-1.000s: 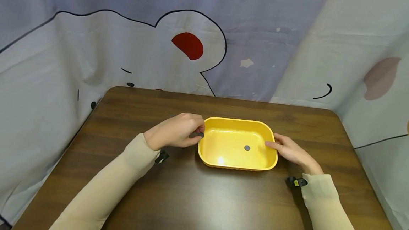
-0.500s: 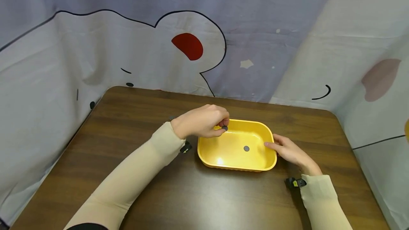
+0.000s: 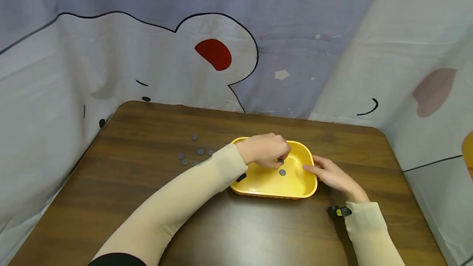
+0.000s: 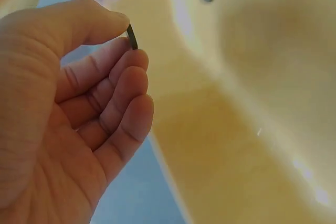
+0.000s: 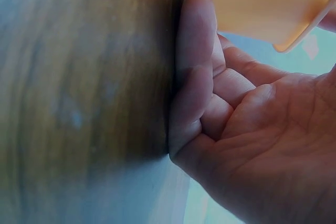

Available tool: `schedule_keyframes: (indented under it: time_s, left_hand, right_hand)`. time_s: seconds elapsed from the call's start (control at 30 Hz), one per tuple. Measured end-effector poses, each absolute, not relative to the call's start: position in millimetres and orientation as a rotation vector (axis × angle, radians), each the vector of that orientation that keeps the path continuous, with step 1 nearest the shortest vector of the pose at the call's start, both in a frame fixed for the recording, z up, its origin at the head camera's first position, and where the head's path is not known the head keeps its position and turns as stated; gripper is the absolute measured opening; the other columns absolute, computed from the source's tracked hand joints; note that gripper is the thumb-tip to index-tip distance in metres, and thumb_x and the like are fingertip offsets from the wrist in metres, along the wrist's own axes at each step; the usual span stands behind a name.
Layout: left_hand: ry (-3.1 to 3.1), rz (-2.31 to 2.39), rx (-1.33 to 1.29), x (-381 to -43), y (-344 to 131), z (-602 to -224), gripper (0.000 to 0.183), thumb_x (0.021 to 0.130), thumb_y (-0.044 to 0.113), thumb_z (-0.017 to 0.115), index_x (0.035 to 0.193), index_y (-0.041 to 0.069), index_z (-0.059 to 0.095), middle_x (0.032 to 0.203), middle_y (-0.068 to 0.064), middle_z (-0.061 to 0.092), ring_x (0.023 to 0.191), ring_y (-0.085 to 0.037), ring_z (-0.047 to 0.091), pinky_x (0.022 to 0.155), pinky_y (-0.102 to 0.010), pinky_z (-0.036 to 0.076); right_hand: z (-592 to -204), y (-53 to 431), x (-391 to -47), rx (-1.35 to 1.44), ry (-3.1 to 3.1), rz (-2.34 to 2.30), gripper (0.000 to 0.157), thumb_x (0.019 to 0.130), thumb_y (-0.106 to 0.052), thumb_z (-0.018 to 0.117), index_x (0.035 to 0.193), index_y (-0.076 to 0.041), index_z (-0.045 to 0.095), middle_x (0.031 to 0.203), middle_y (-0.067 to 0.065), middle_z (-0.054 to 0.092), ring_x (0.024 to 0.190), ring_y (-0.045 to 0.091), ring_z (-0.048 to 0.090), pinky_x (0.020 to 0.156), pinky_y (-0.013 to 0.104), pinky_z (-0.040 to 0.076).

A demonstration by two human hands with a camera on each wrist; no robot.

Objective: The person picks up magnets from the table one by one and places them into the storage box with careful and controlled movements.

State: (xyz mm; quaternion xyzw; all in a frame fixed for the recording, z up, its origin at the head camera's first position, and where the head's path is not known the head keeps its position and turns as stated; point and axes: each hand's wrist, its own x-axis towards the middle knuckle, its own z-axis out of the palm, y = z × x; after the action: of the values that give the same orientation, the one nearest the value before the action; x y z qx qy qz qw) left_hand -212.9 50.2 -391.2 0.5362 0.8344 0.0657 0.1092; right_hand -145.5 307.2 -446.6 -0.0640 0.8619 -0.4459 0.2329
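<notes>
My left hand (image 3: 264, 150) is over the yellow tub (image 3: 275, 195), pinching a small dark grey disc (image 4: 132, 36), coin-like, between thumb and forefinger. In the left wrist view this disc stands on edge and the other fingers curl in toward the palm. A second grey disc (image 3: 282, 172) lies on the tub floor, just below the held one in the head view. My right hand (image 3: 334, 175) holds the tub's right end, thumb over the rim. In the right wrist view its lower fingers (image 5: 194, 77) lie along the tabletop, with the outside of the tub by their tips.
Several more grey discs (image 3: 200, 152) lie scattered on the brown wooden table (image 3: 148, 184), left of the tub. The left sleeve (image 3: 177, 200) reaches across near them and overlaps the tub's left end. A patterned curtain (image 3: 155, 52) hangs behind the table.
My left hand has moved right with its disc, from beside the tub's left rim to over the tub's middle. More loose discs now show on the table. My right hand keeps its hold.
</notes>
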Motion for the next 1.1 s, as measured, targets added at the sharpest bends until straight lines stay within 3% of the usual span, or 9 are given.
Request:
schedule_keyframes:
  time_s: [0.27,0.4,0.6,1.1]
  left_hand:
    - [2.429,-0.02,1.582,-213,76,-414,0.016,0.096,0.026,0.072,0.087,0.015,0.064,0.076,0.005,0.06,0.067,-0.009,0.055,0.063,-0.022,0.046]
    - [2.452,-0.105,1.562,-213,81,-419,0.014,0.097,0.028,0.072,0.098,0.015,0.067,0.086,0.004,0.062,0.073,-0.011,0.055,0.07,-0.024,0.049]
    - [2.469,-0.167,1.61,-212,81,-421,0.03,0.097,0.033,0.072,0.118,0.012,0.067,0.106,0.002,0.065,0.087,-0.012,0.057,0.083,-0.026,0.052]
    - [2.504,0.101,1.603,-208,50,-402,0.04,0.096,0.038,0.072,0.127,0.014,0.065,0.118,0.002,0.064,0.093,-0.011,0.062,0.087,-0.026,0.054]
  right_hand:
    - [-448,309,-146,-0.192,2.369,-1.239,0.052,0.106,-0.029,0.057,0.144,0.006,0.047,0.105,0.016,0.071,0.08,0.015,0.066,0.071,0.027,0.056]
    - [-448,308,-146,-0.185,2.366,-1.241,0.053,0.106,-0.03,0.058,0.144,0.006,0.047,0.108,0.016,0.071,0.082,0.015,0.067,0.072,0.026,0.056]
    - [-448,310,-146,-0.17,2.368,-1.236,0.056,0.106,-0.03,0.058,0.147,0.006,0.045,0.11,0.017,0.071,0.082,0.015,0.067,0.073,0.026,0.056]
    - [-447,310,-145,-0.171,2.365,-1.228,0.058,0.106,-0.032,0.057,0.147,0.006,0.044,0.109,0.016,0.072,0.083,0.016,0.067,0.073,0.027,0.056]
